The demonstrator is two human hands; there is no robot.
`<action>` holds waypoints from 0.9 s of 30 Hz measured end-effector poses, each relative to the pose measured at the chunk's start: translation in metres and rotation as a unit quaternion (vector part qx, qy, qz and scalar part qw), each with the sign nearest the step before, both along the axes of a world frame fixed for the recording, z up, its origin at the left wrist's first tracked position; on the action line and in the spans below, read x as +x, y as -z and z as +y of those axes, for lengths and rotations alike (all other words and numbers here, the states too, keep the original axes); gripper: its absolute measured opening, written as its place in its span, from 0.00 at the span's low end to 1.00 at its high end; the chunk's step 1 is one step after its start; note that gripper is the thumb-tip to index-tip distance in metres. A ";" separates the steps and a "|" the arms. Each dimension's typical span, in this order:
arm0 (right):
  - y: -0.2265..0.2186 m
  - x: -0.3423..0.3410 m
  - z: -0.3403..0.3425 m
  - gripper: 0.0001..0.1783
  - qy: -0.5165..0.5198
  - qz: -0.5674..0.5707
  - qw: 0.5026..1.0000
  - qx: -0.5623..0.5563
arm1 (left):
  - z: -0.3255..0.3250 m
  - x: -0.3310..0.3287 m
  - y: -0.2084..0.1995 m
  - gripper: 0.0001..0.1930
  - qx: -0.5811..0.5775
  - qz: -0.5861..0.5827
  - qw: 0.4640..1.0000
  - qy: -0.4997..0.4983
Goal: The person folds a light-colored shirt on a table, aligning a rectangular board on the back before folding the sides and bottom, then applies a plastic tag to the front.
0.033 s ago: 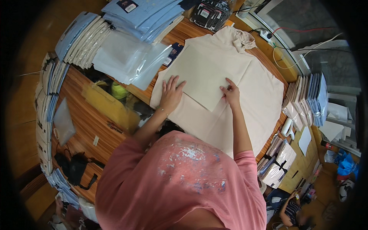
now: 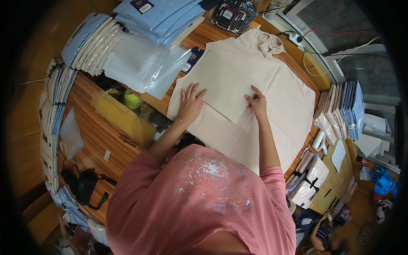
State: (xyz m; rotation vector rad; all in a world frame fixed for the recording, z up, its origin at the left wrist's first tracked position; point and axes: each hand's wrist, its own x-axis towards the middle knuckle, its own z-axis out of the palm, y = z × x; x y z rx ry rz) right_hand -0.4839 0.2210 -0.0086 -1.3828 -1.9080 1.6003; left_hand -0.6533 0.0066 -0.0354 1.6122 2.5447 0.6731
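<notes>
While the left hand (image 2: pixel 191 106) lies with its fingers spread over the lower left edge of a flat, pale grey-green rectangular sheet (image 2: pixel 227 85), its grip is open and holds nothing. At the sheet's right edge, the right hand (image 2: pixel 257 103) has its index finger extended and its other fingers curled; from above I cannot tell whether that grip pinches the edge or merely touches it. The sheet rests on a pale beige cloth garment (image 2: pixel 284 102), spread across a brown wood-grain table (image 2: pixel 90 123) and bunched at its far end. Just beyond the sheet's left side is a dark blue card tag (image 2: pixel 194 58), next to flat, clear plastic bags (image 2: pixel 134 63). Farther out, folded light blue garments (image 2: pixel 163 19) are piled at the far left, and packed beige bundles (image 2: pixel 328 111) stand right of the spread garment.
</notes>
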 end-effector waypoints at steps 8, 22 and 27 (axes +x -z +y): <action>-0.009 -0.002 -0.006 0.29 0.000 -0.036 0.999 0.041 | -0.002 0.000 0.004 0.24 0.024 0.010 1.000 0.004; -0.050 0.051 -0.028 0.20 -0.046 -0.194 0.943 0.267 | -0.025 0.009 -0.054 0.17 -0.045 -0.120 0.990 0.061; -0.050 0.228 -0.141 0.18 -0.187 -0.297 0.926 -0.136 | -0.098 0.014 -0.003 0.12 -0.386 -0.590 0.692 0.151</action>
